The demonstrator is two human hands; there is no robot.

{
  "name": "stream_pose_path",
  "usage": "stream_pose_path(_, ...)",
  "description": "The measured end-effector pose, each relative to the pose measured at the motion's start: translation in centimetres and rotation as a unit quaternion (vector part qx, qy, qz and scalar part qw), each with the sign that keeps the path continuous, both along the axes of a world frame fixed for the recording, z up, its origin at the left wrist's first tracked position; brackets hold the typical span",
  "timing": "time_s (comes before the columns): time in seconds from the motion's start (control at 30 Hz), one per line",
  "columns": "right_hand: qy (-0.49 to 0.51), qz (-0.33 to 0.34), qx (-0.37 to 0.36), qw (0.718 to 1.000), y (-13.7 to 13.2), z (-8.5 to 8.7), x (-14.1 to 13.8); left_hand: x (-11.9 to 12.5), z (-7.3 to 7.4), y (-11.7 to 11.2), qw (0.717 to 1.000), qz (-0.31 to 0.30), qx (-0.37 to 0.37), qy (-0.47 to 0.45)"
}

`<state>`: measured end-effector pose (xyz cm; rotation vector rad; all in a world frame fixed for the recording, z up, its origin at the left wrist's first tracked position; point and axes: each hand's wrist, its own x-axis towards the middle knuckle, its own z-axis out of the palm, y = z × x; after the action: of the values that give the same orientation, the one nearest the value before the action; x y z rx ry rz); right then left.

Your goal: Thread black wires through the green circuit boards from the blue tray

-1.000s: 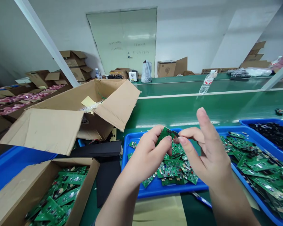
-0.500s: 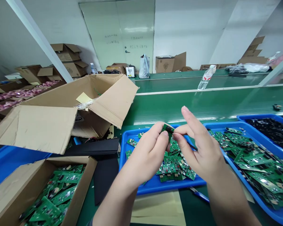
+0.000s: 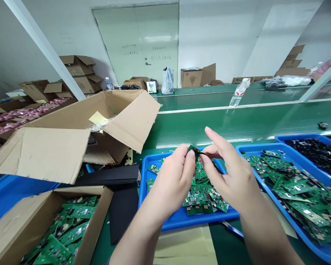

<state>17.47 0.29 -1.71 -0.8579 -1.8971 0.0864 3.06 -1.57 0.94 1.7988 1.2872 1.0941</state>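
Note:
My left hand [image 3: 172, 173] is closed, pinching a small green circuit board [image 3: 192, 148] between thumb and fingers; most of the board is hidden. A black part shows on the board's face. My right hand [image 3: 230, 171] pinches a thin black cord-like piece [image 3: 200, 152] against the board's right end, its index finger raised. The piece passes behind the thumb and shows again below the palm; whether it is joined to the board I cannot tell. Beneath both hands stands a blue tray [image 3: 179, 223] with a pile of green circuit boards [image 3: 197, 197].
At right, a second blue tray [image 3: 287, 217] holds more boards; behind it a tray [image 3: 281, 138] holds black parts. A carton [image 3: 106, 197] of boards stands at left, below a large open carton [image 3: 55, 151]. A blue-handled tool [image 3: 234, 230] lies near my right wrist.
My right hand has shifted slightly left, and its raised index finger leans further left. More of the black piece shows beside the board. The view has tilted slightly.

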Motion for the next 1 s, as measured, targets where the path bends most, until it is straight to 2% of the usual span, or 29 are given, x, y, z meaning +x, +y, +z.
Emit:
stream_pose_path(0.17, 0.019, -0.034, 0.005, 0.999, 0.1, 0.1, 0.0, 0.3, -0.1, 0.0, 0.999, 0.01, 0.021, 0.048)
stream_pose_path(0.37, 0.012, -0.061, 0.112, 0.992, 0.3, 0.5, 0.2, 0.4, 0.0, 0.0, 0.993, -0.013, 0.047, 0.111)
stream_pose_path(0.57, -0.001, 0.017, 0.169, 0.985, 1.0, 0.4, 0.2, 0.1, 0.0, 0.3, 0.991, -0.063, 0.023, 0.113)
stream_pose_path(0.67, 0.012, 0.035, 0.179, 0.983, 0.6, 0.6, 0.2, -0.1, 0.0, 0.3, 0.993, -0.061, 0.041, 0.097)
stream_pose_path(0.8, 0.094, 0.001, 0.151, 0.984, -1.0, 1.2, 0.8, -0.2, 0.0, 0.3, 0.994, -0.026, 0.071, 0.08)
stream_pose_path(0.87, 0.123, -0.011, 0.113, 0.986, -1.5, 1.4, 1.2, -0.2, -0.1, 0.5, 0.994, 0.0, 0.087, 0.059)
stream_pose_path(1.0, 0.068, 0.006, -0.014, 0.998, -1.0, 1.2, 1.3, 0.2, -0.9, 1.1, 0.994, 0.033, 0.067, 0.086)
